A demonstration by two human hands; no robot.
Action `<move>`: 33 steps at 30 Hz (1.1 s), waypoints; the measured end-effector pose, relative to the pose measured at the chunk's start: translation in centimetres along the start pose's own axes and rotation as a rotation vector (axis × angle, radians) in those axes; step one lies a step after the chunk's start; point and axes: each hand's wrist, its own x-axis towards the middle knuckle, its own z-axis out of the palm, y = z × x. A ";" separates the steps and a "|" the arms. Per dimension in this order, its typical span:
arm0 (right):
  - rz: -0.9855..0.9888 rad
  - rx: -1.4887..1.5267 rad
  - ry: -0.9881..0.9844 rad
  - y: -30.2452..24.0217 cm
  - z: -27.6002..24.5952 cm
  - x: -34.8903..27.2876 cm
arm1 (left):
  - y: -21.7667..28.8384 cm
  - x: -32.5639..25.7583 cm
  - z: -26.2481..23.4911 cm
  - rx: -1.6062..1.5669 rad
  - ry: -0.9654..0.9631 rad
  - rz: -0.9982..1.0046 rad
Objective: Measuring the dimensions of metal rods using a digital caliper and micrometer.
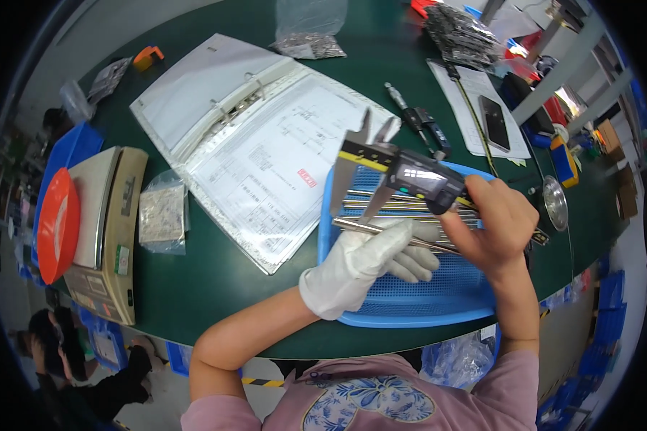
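My left hand, in a white glove, is closed around a thin metal rod above the blue mesh basket. Bare, my right hand grips a digital caliper by its slider end. The caliper's long jaws stand apart and point down toward the rod's left end; whether they touch it I cannot tell. Several more metal rods lie in the basket, partly hidden behind the caliper and my hands.
Left of the basket lies an open ring binder with a drawing. Beyond it stand a scale and an orange-red bowl. A micrometer, a phone on papers and bagged parts occupy the far right.
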 end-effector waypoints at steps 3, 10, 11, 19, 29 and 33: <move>0.014 0.023 0.016 -0.2 0.3 0.2 | 0.2 0.0 -0.1 0.021 -0.002 -0.014; 0.021 0.017 0.010 0.0 -0.1 -0.2 | -0.3 0.0 0.0 -0.020 -0.006 0.005; 0.024 0.021 -0.004 0.1 -0.1 -0.3 | -0.4 0.1 -0.1 -0.026 -0.007 0.006; 0.155 0.149 0.044 2.1 0.5 0.4 | -0.6 0.7 0.0 0.083 0.088 -0.003; 0.298 0.292 -0.035 3.9 0.4 -2.1 | 0.0 -0.4 0.7 0.258 -0.001 -0.154; 0.365 0.316 0.006 2.4 0.0 -1.6 | 1.7 -1.4 -0.7 0.871 0.060 0.150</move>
